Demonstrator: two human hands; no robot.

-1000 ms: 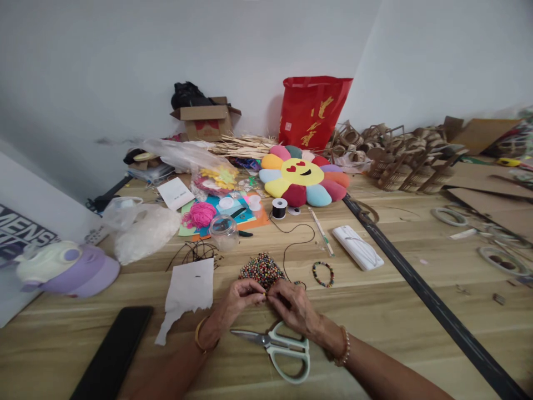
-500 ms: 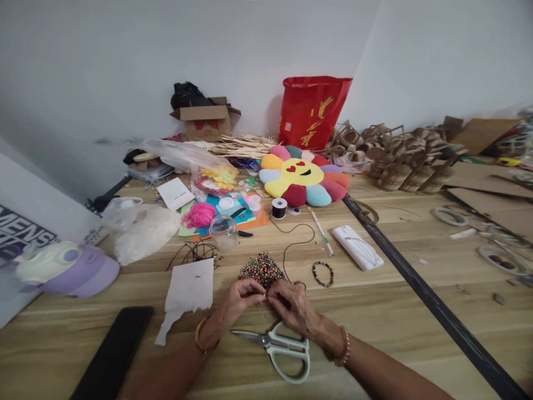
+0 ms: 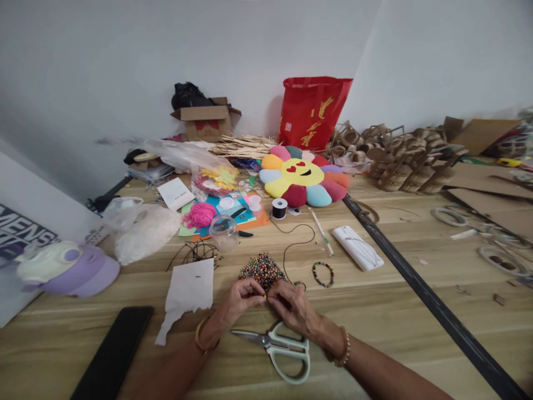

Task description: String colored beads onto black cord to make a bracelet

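Thumb and forefinger of my left hand (image 3: 239,300) pinch a tiny yellow bead (image 3: 265,296). Fingertips of my right hand (image 3: 296,306) meet it there, closed on what looks like the end of a thin black cord; the tip itself is hidden. That black cord (image 3: 285,256) winds from a spool (image 3: 278,208) down to beside my right hand, where a few strung beads (image 3: 298,283) show. Just beyond both hands lies a heap of multicoloured beads (image 3: 261,269). Scissors (image 3: 287,349) with pale green handles rest below my right hand. A finished-looking bead bracelet (image 3: 332,276) lies to the right.
A torn white paper (image 3: 189,286) and a black phone-like slab (image 3: 114,353) lie left. Farther back are a clear jar (image 3: 225,236), pink yarn (image 3: 200,214), a flower cushion (image 3: 303,180) and a white power bank-like box (image 3: 357,247). A black strip (image 3: 425,294) crosses the table.
Almost nothing differs. The yellow bead shows slightly lower between my fingertips; both hands keep their places.
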